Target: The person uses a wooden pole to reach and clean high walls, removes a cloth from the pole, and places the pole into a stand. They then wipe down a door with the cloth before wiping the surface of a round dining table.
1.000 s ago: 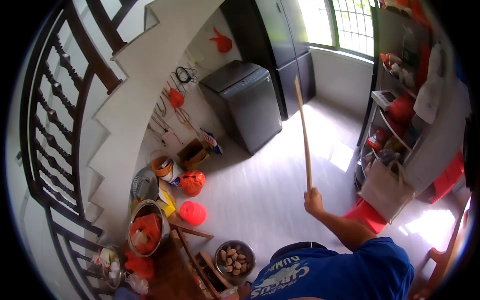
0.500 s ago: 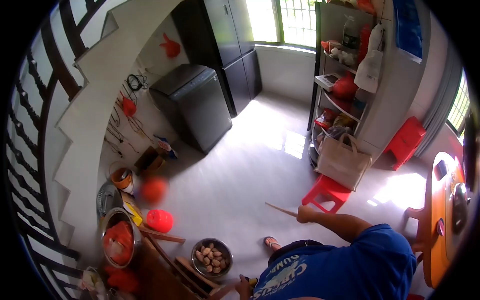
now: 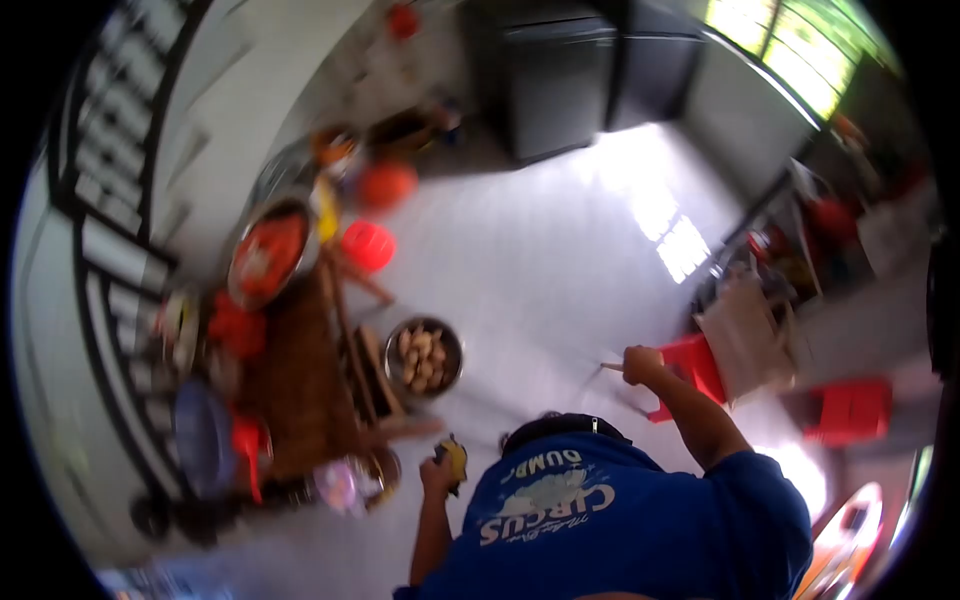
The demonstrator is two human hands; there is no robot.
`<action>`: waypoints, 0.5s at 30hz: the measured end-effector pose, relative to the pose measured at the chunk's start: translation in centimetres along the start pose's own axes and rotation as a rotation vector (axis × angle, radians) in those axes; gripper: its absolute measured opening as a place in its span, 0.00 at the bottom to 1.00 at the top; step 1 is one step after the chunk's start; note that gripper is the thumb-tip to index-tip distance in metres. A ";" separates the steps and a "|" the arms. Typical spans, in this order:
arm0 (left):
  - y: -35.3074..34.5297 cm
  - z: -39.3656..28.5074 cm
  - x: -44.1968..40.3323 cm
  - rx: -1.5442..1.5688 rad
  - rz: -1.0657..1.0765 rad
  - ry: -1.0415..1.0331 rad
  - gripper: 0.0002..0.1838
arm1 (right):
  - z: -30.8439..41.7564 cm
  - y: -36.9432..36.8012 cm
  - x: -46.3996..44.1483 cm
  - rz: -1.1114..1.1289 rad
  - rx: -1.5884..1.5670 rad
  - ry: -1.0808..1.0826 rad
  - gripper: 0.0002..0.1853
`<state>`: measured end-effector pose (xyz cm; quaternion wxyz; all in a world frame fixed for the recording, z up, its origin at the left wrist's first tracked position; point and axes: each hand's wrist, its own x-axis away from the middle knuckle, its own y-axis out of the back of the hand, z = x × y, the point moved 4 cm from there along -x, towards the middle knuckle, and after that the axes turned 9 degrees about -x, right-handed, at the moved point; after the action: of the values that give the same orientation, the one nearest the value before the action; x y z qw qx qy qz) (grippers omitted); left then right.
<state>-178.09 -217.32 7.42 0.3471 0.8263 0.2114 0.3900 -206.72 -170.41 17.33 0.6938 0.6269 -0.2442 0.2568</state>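
Note:
My right hand [image 3: 641, 366] is closed around a thin, light-brown stick [image 3: 611, 367], held out at arm's length near a red plastic stool [image 3: 690, 370]. Low on the left, my left hand [image 3: 435, 474] grips a small yellow-and-black object [image 3: 455, 463] whose kind I cannot make out. Ahead of that hand, a metal bowl [image 3: 457, 375] on the floor contains several pale brown tubers [image 3: 422, 357]. Neither hand touches the bowl. Motion blurs the picture.
A brown wooden table [image 3: 290, 390] stands left of the bowl, with a metal basin [image 3: 240, 285] at its far end. Red stools [image 3: 370, 246] stand on the floor. A beige bag [image 3: 745, 335] and shelves are on the right. A dark washing machine [image 3: 560, 90] stands at the back.
The view has tilted down and turned, shifting the room. My left hand and the yellow-and-black object now show fully beside my body. The stick looks shorter, still in my right hand.

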 end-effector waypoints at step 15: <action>-3.3 6.0 20.0 0.944 -0.427 0.528 0.16 | 9.3 5.1 -10.5 0.065 0.406 0.387 0.15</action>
<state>-161.47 -205.16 12.19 -0.0526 0.7053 0.6038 0.3678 -218.10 -179.78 15.06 0.5792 0.6840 -0.0707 0.4378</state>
